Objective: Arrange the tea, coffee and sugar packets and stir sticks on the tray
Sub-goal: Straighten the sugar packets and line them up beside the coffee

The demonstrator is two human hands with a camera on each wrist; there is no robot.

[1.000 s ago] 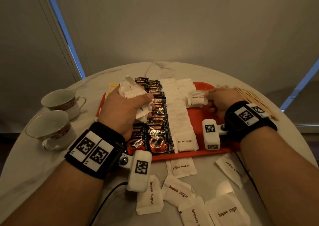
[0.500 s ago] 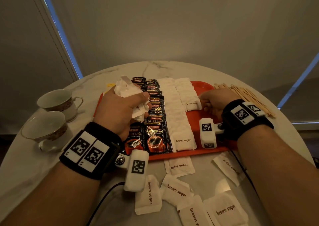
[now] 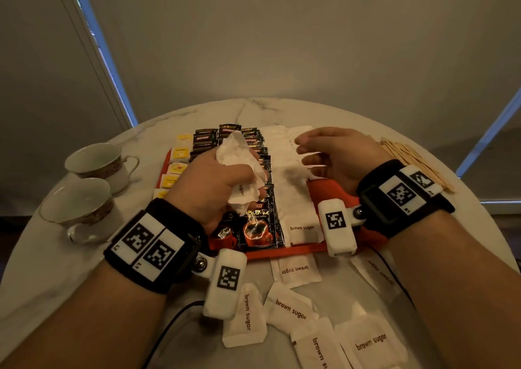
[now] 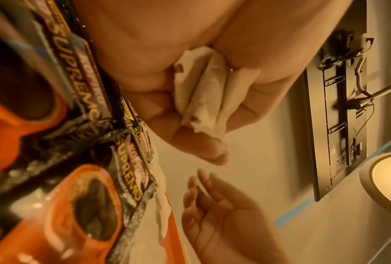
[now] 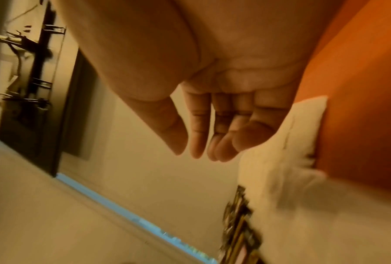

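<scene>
1. White sugar packets (image 3: 290, 306) lie loose on the tabletop (image 3: 42, 270), nearest the person.
2. Red tray (image 3: 332, 188) carries rows of tea (image 3: 179, 153), coffee (image 3: 258, 222) and sugar.
3. Left hand (image 3: 211, 182): fingers clenched round a bunch (image 3: 239, 160) of sugar packets above the coffee.
4. Right hand (image 3: 335, 154): fingers released, holding nothing, over the sugar rows.
5. Sticks (image 3: 411, 157) lie on the tabletop, right of the tray.
</scene>
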